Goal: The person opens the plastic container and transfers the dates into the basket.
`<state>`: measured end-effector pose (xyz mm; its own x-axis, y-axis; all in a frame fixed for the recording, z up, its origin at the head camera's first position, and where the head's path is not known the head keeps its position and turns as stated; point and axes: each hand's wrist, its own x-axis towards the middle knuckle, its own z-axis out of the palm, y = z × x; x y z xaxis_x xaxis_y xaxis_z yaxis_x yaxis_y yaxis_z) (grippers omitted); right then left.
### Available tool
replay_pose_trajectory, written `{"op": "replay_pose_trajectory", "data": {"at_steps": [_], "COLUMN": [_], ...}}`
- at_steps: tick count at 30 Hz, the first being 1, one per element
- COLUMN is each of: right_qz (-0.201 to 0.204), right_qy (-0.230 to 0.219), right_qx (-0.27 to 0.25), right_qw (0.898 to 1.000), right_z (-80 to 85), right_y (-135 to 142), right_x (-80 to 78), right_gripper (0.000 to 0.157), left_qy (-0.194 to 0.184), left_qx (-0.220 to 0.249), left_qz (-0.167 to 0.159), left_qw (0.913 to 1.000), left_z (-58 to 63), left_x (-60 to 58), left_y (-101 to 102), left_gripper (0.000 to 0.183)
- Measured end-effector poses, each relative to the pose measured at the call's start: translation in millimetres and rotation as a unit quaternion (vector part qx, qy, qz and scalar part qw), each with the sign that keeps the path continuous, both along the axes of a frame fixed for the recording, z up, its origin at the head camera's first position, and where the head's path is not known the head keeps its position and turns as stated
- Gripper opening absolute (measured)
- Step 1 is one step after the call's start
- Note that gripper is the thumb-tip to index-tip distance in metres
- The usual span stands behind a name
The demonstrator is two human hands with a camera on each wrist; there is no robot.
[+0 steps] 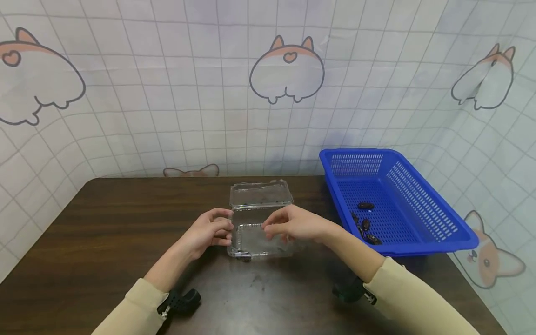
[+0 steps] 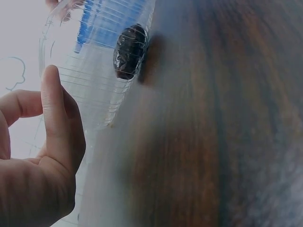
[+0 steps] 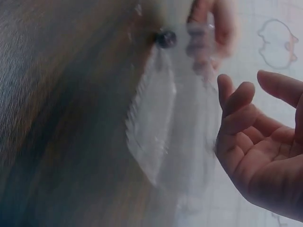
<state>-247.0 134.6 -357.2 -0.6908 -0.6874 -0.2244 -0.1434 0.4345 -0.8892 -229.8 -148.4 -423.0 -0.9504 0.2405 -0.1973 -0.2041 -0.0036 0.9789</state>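
An open clear plastic clamshell box sits on the table, its lid folded back toward the wall. A dark, wrinkled date lies inside at the front left corner. My left hand rests at the box's left side, fingertips against the edge. Over the right part of the box hovers my right hand. Its fingers are loosely bent, thumb apart from them, and I see nothing held between them. The right wrist view is blurred around the box.
A blue plastic basket stands on the right of the table, with several dates on its floor. The dark wooden table reaches back to a wall cloth printed with corgis.
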Motion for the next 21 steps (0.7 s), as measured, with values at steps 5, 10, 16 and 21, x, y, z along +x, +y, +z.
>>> {"op": "replay_pose_trajectory", "data": {"at_steps": [5, 10, 16, 21], "right_qz": [0.022, 0.032, 0.047, 0.048], "right_qy": [0.006, 0.013, 0.000, 0.024], "right_qx": [0.017, 0.037, 0.034, 0.039], "right_qw": [1.000, 0.999, 0.998, 0.998], "right_z": [-11.7, -19.2, -30.2, -36.6], "right_y": [-20.7, -31.0, -36.8, -43.0], "right_x": [-2.2, -3.7, -3.1, -2.5], "right_gripper": [0.032, 0.029, 0.024, 0.023], "left_qy": [0.004, 0.006, 0.007, 0.007], "left_qx": [0.002, 0.002, 0.000, -0.001], "left_qz": [-0.004, -0.003, -0.007, -0.001], "left_qw": [1.0000, 1.0000, 0.9999, 1.0000], "left_z": [1.5, 1.5, -2.5, -3.2], "left_x": [-0.7, -1.3, -0.9, -1.0], "left_y": [-0.3, 2.4, 3.8, 5.0], "left_gripper": [0.052, 0.052, 0.050, 0.048]}}
